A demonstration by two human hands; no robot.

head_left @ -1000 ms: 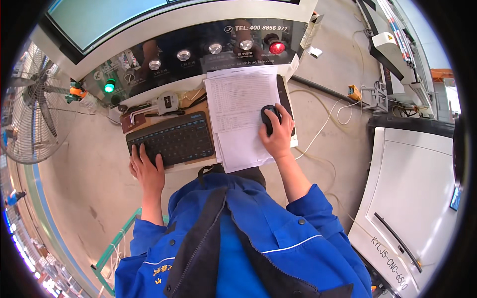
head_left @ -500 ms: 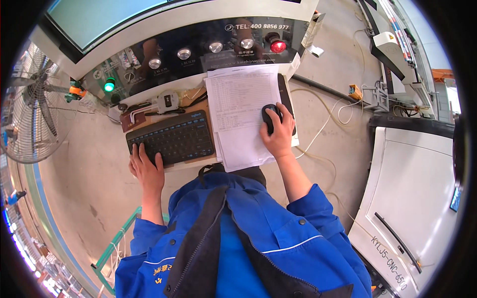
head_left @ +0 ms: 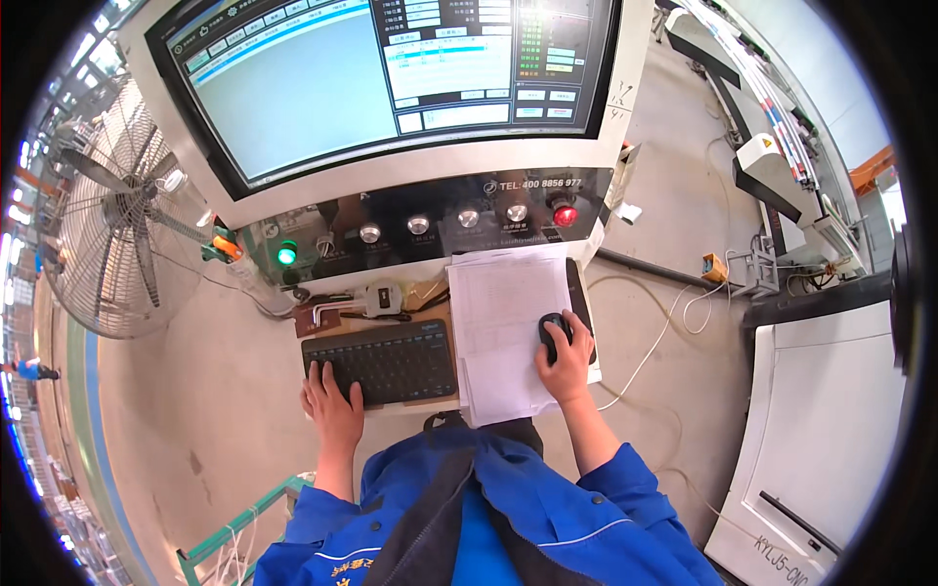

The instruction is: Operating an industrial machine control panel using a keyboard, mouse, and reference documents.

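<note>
My left hand point(head_left: 334, 405) rests at the lower left corner of a black keyboard point(head_left: 396, 361), its fingers apart on the keys and nothing held. Curved over a black computer mouse point(head_left: 552, 342), my right hand point(head_left: 571, 369) grips it from the right. The mouse lies at the right edge of a stack of printed paper sheets point(head_left: 498, 332), which covers part of a dark surface beneath. Just behind the keyboard lie a tape measure point(head_left: 383, 298) and some hex keys point(head_left: 327, 310).
Above the shelf, a black control panel point(head_left: 342, 256) carries silver knobs, a lit green button point(head_left: 286, 253) and a red one point(head_left: 565, 215). A lit screen point(head_left: 303, 117) sits over it. A caged fan point(head_left: 127, 215) stands left, a white machine cabinet point(head_left: 831, 420) right. Cables point(head_left: 640, 366) cross the floor.
The view has tilted up, so the screen shows far more and everything sits lower and farther right. My hands keep their places on the keyboard and mouse.
</note>
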